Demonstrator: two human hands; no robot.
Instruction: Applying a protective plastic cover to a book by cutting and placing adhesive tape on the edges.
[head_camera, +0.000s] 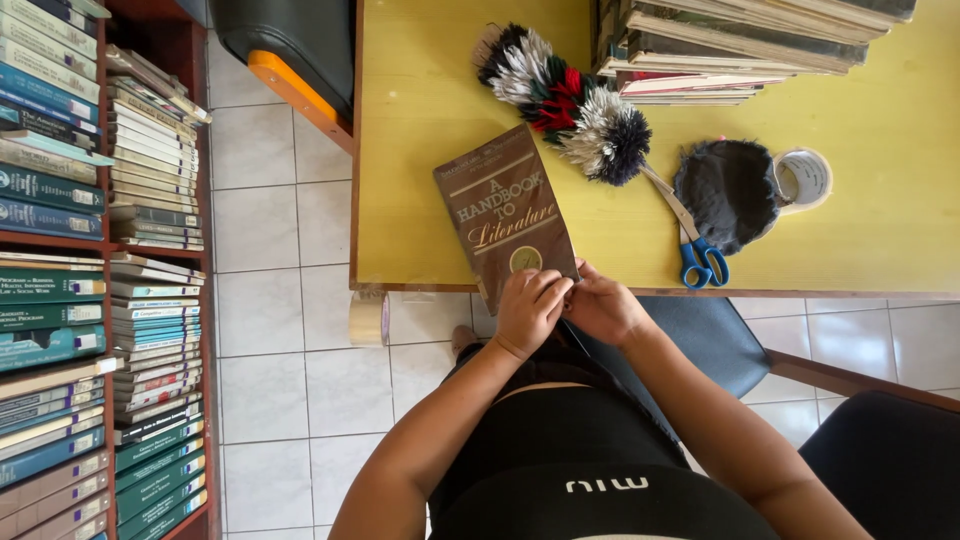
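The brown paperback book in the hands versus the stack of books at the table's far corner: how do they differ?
The brown paperback book lies alone, cover up, overhanging the yellow table edge, with the left hand and right hand at its near end. The stack of books is piled several high, untouched, showing only edges. Both rest on the table.

Matt brown paper-covered book (507, 213), smooth yellow table (420, 150), fluffy feather duster (565, 100), glossy floor tiles (280, 370)
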